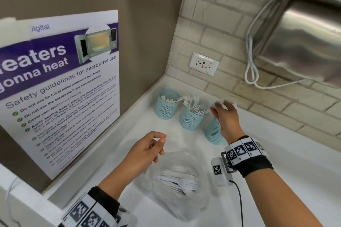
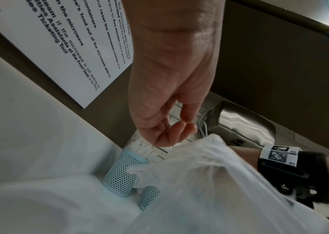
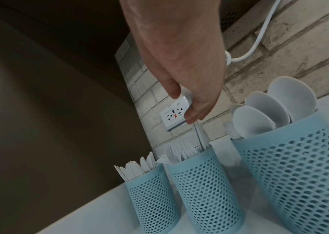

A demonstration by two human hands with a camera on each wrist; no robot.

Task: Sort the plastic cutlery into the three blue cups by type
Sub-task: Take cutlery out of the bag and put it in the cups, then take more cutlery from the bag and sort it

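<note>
Three blue mesh cups stand in a row at the back of the white counter: the left cup (image 1: 165, 108) (image 3: 151, 197) holds knives, the middle cup (image 1: 191, 120) (image 3: 203, 182) forks, the right cup (image 1: 213, 134) (image 3: 299, 166) spoons. My right hand (image 1: 216, 108) (image 3: 183, 107) hovers over the middle cup and pinches a thin white cutlery handle (image 3: 198, 134) whose lower end is inside that cup; its type is hidden. My left hand (image 1: 156, 143) (image 2: 169, 137) hangs loosely curled, holding nothing, above a clear plastic bag (image 1: 177, 177) (image 2: 219, 190) of white cutlery.
A microwave safety poster (image 1: 60, 88) leans against the left wall. A wall outlet (image 1: 203, 63) sits in the tiled backsplash behind the cups. A steel dispenser (image 1: 304, 42) with a looped white cord (image 1: 251, 72) hangs at upper right. The counter (image 1: 286, 153) extends right.
</note>
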